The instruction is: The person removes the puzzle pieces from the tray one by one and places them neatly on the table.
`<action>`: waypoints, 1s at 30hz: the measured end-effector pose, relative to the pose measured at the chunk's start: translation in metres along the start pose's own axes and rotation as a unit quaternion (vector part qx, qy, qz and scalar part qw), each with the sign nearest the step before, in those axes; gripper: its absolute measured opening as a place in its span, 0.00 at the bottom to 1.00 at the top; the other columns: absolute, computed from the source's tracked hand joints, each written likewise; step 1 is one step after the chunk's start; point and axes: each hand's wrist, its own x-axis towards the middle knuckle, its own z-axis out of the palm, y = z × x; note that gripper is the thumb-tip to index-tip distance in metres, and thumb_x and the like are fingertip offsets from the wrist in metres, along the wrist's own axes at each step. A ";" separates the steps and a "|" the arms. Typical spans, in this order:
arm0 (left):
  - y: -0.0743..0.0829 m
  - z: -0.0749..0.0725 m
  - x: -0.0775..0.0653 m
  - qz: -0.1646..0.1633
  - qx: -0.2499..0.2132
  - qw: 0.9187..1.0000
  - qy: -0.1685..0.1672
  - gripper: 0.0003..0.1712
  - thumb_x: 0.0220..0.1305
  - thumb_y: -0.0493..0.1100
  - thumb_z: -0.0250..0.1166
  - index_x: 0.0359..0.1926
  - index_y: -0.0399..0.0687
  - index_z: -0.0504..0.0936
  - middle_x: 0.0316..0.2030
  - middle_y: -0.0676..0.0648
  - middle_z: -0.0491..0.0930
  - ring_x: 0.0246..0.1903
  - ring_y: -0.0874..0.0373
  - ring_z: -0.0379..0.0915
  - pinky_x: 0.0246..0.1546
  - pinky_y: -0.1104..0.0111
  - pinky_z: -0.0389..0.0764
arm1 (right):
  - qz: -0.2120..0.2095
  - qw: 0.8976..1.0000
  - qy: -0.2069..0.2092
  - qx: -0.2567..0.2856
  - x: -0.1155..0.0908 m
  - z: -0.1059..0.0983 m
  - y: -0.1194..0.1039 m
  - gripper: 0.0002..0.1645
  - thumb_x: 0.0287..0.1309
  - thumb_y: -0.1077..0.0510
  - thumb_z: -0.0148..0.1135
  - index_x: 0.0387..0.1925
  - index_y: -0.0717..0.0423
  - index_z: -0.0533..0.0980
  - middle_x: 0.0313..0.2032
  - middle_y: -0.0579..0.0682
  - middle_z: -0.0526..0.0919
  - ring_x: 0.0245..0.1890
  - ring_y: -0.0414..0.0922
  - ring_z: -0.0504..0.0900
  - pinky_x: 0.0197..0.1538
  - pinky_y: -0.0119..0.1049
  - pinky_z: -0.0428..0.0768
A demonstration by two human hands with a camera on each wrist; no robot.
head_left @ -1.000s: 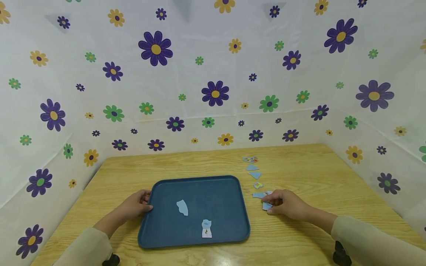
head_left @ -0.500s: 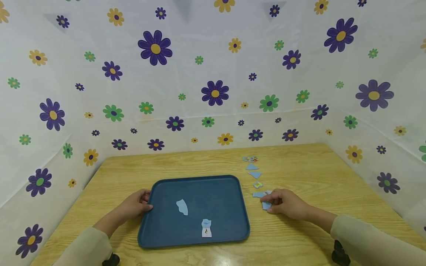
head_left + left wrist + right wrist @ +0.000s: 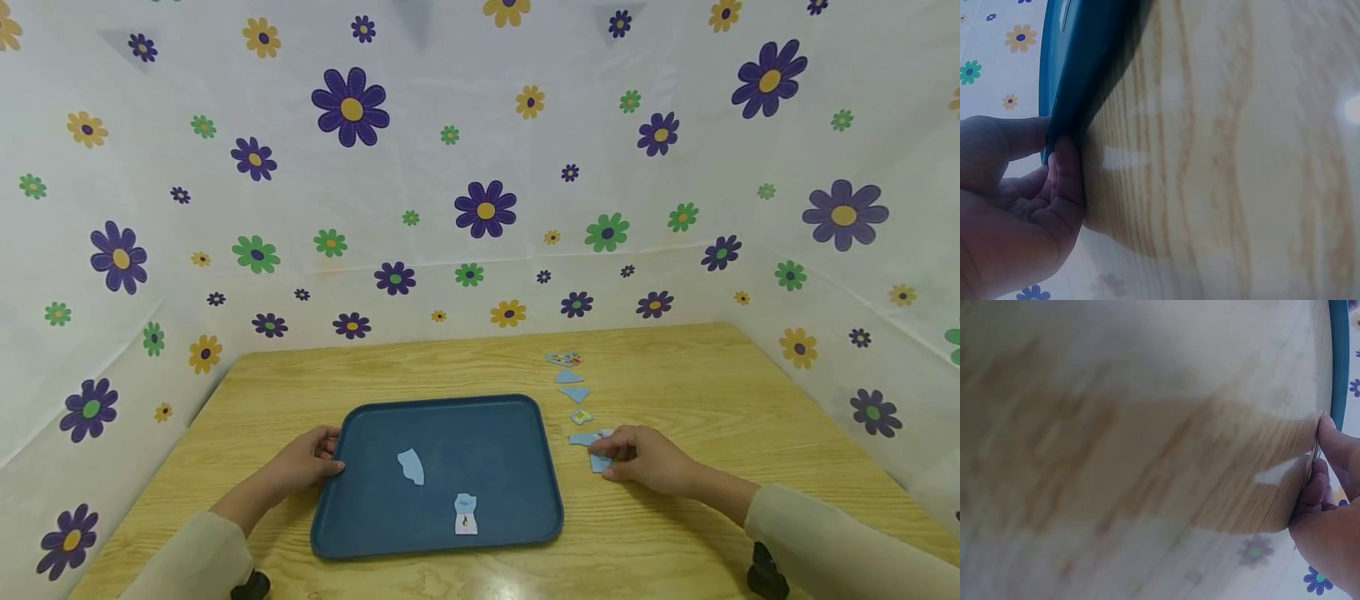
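In the head view my left hand [image 3: 306, 460] grips the left rim of a dark blue tray [image 3: 495, 450]. The left wrist view shows the thumb over the tray's edge [image 3: 1066, 112] and fingers beneath it. Two flat puzzle pieces lie in the tray: a plain light blue one [image 3: 411, 467] and a blue-and-white one [image 3: 466, 514] with a small picture. Right of the tray, my right hand [image 3: 648, 462] pinches a light blue puzzle piece [image 3: 598, 463], partly hidden by the fingers, low over the table. Another light blue piece [image 3: 580, 438] lies directly behind it, overlapped by the fingertips.
A column of several puzzle pieces runs back along the wooden table [image 3: 697, 383]: a yellow-patterned one [image 3: 582, 417], two plain blue ones, with one blue triangle [image 3: 575, 394], and a colourful one [image 3: 564, 359]. Flower-printed white sheeting [image 3: 420, 167] encloses the back and sides.
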 end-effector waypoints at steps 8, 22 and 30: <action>-0.001 -0.001 0.001 0.006 0.005 1.000 -0.003 0.33 0.62 0.29 0.63 0.65 0.23 0.60 0.44 0.37 0.69 0.42 0.48 0.69 0.37 0.60 0.76 | 0.004 1.000 0.001 0.003 0.000 -0.002 -0.003 0.20 0.55 0.62 0.70 0.50 0.63 0.80 0.33 0.50 0.76 0.29 0.41 0.69 0.31 0.31 0.71; -0.001 -0.001 0.000 0.010 0.007 1.000 -0.005 0.33 0.62 0.29 0.63 0.65 0.23 0.60 0.44 0.38 0.71 0.42 0.48 0.70 0.37 0.60 0.76 | 0.006 1.000 0.019 0.016 0.009 -0.001 -0.018 0.21 0.56 0.62 0.68 0.53 0.61 0.80 0.36 0.51 0.78 0.33 0.43 0.70 0.32 0.32 0.72; 0.001 -0.001 -0.001 0.009 0.003 1.000 -0.006 0.33 0.62 0.29 0.63 0.65 0.22 0.60 0.44 0.37 0.71 0.41 0.48 0.70 0.36 0.60 0.77 | -0.018 0.999 0.023 0.037 0.019 0.008 -0.027 0.20 0.59 0.62 0.66 0.53 0.64 0.79 0.36 0.53 0.77 0.32 0.43 0.73 0.31 0.32 0.74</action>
